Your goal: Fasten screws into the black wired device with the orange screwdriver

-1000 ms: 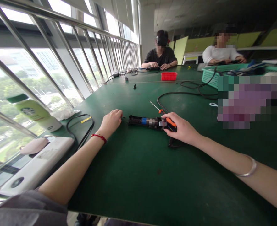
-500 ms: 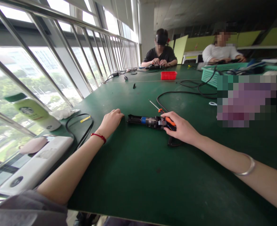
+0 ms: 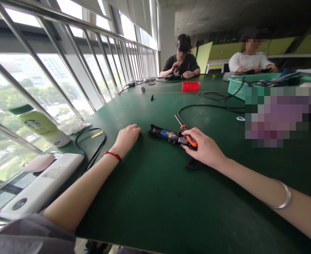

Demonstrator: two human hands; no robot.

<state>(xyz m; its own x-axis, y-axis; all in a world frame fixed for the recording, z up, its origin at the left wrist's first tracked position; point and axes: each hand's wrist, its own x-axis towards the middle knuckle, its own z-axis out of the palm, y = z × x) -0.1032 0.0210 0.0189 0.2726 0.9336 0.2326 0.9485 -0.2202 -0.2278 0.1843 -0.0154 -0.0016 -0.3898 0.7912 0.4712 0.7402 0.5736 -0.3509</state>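
A slim black device (image 3: pixel 168 135) with a blue band lies just on or above a green table (image 3: pixel 134 204), its flared end pointing left. The right hand (image 3: pixel 207 148) is clamped around the rear of it, thumb and fingers closed, with an orange-handled screwdriver (image 3: pixel 191 140) tucked into the same grip, its shaft angled toward the far side. The left hand (image 3: pixel 128 137) rests just beside the flared end, knuckles up and fingers curled; whether they pinch anything cannot be told. A red bracelet (image 3: pixel 113 155) circles the left wrist, a silver bangle (image 3: pixel 287 197) the right forearm. Beyond the right hand, a black cable (image 3: pixel 197 106) curves off to the right, near a green basket (image 3: pixel 236 87). At left, a green-capped bottle (image 3: pixel 40 125) is near a white case (image 3: pixel 45 185). Across the table, behind a red box (image 3: pixel 191 86), sits a co-worker in black (image 3: pixel 192 64), with a co-worker in white (image 3: pixel 250 61) farther right
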